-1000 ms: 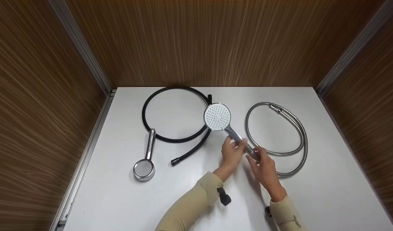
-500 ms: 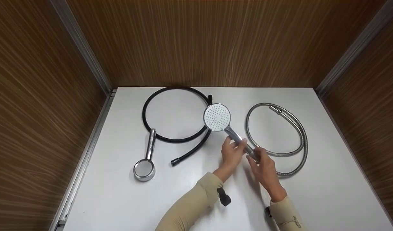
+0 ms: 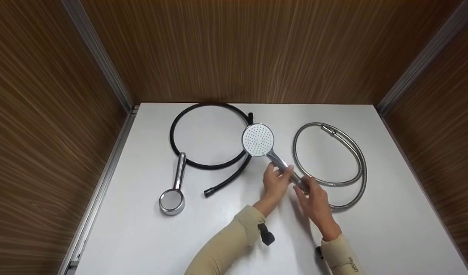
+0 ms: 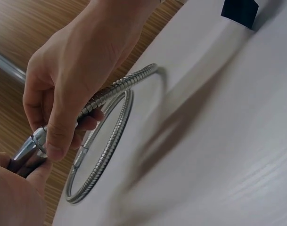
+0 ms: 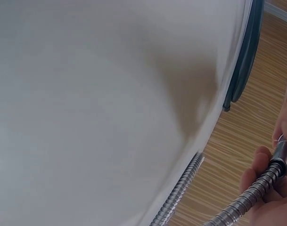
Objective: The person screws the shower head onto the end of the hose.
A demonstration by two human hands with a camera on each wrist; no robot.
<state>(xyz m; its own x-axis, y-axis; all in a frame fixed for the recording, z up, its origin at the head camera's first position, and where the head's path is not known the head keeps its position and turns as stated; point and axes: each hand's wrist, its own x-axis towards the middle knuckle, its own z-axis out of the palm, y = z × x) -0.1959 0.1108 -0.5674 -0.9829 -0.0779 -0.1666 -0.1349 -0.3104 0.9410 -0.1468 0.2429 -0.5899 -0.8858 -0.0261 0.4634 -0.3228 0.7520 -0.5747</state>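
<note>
In the head view, a hand shower (image 3: pixel 258 140) with a chrome handle and a white dotted face is held above the table, its face turned up. My left hand (image 3: pixel 276 186) grips the handle partway down. At the handle's lower end, my right hand (image 3: pixel 316 204) pinches the end of a ribbed metal hose (image 4: pixel 117 88), seen in the left wrist view. A smooth chrome connector (image 5: pixel 281 153) joins hose and handle in the right wrist view; how far it is screwed on cannot be seen. The rest of that hose lies coiled on the table.
A black hose (image 3: pixel 172 133) lies looped at the back left of the white table (image 3: pixel 149 240). Near it is a second chrome hand shower (image 3: pixel 171 200), its handle end touching or very near the loop. Wood-grain panels (image 3: pixel 234 53) enclose the back and sides.
Hardly anything differs. Both hands keep their hold on the hand shower and the hose end, with only a very slight shift of the right fingers.
</note>
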